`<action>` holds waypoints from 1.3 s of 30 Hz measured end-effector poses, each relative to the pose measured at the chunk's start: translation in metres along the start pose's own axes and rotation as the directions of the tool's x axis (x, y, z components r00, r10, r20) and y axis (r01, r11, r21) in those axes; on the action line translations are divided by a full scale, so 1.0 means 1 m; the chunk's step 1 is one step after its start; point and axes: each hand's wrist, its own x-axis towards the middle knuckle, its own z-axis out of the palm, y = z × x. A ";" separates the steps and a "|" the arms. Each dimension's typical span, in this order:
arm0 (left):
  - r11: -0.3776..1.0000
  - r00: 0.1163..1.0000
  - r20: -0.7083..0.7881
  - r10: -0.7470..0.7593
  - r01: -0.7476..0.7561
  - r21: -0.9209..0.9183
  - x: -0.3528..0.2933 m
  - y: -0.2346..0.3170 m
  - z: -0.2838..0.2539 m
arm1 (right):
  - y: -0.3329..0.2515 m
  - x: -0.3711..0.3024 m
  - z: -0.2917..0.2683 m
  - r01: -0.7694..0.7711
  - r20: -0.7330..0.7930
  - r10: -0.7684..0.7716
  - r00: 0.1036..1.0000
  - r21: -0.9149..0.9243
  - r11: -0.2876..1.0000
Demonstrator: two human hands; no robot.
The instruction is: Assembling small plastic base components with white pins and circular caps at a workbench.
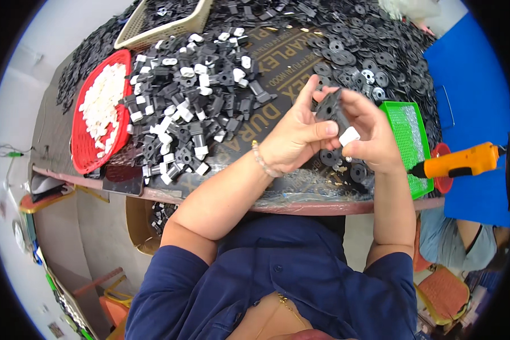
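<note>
Above the front of the table, a black plastic part (330, 110) with holes in it is held between my two hands. My left hand (292, 135) pinches it, with the thumb across its face and the index finger stretched upward. From the right, my right hand (374, 133) curls its fingers round the far side. Its thumb presses a small white plastic piece (349, 136) at the part's near end. Whether that piece is fully seated cannot be made out. Below my hands lie several black discs (358, 172).
Left of my arm spreads a heap of black parts with white ends (181, 102). Beyond it are a red basket (76, 141) of white pieces and a beige basket (124, 37). At right stand a green basket (394, 113) and an orange power screwdriver (464, 161). Black discs (343, 56) pile up behind.
</note>
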 end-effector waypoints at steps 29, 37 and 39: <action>0.988 0.862 -0.483 0.151 -0.147 0.047 0.018 0.008 -0.038 | 0.029 0.042 -0.041 -0.062 -0.063 -0.046 0.997 -0.998 0.032; -0.165 0.799 0.368 0.476 -0.330 0.930 0.014 0.001 -0.014 | 0.019 0.028 -0.020 -0.164 -0.290 0.040 0.956 -0.419 0.893; -0.119 0.895 0.221 0.388 -0.189 0.975 0.011 0.004 -0.015 | 0.009 0.023 -0.021 -0.130 -0.218 0.054 0.974 -0.351 0.927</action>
